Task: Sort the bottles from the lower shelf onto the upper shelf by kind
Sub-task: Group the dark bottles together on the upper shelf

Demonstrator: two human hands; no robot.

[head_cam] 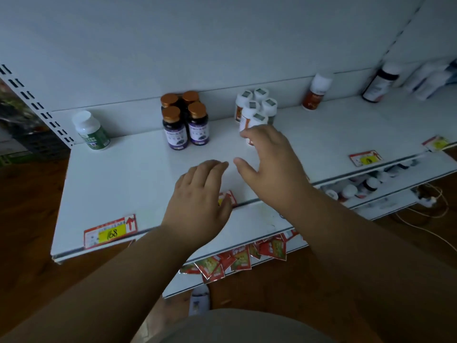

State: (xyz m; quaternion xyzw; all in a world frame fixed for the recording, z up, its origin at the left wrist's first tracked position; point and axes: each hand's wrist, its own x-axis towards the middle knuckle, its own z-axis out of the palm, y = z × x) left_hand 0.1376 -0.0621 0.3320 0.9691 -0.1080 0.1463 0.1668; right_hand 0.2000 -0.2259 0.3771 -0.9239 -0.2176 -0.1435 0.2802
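Both hands, left [200, 194] and right [269, 164], hover spread and empty over the white upper shelf [128, 174], where bottles stand grouped by kind.

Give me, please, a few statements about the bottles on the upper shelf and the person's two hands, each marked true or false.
1. Four purple-labelled bottles with copper caps stand together in a cluster. True.
2. The left hand grips a bottle. False: it is open over the upper shelf and holds nothing.
3. The green-labelled bottle stands alone near the shelf's left end. True.
4. The right hand is at the far right end of the shelf. False: it is just in front of the white-capped bottle group.
5. More bottles lie on the lower shelf at the right. True.
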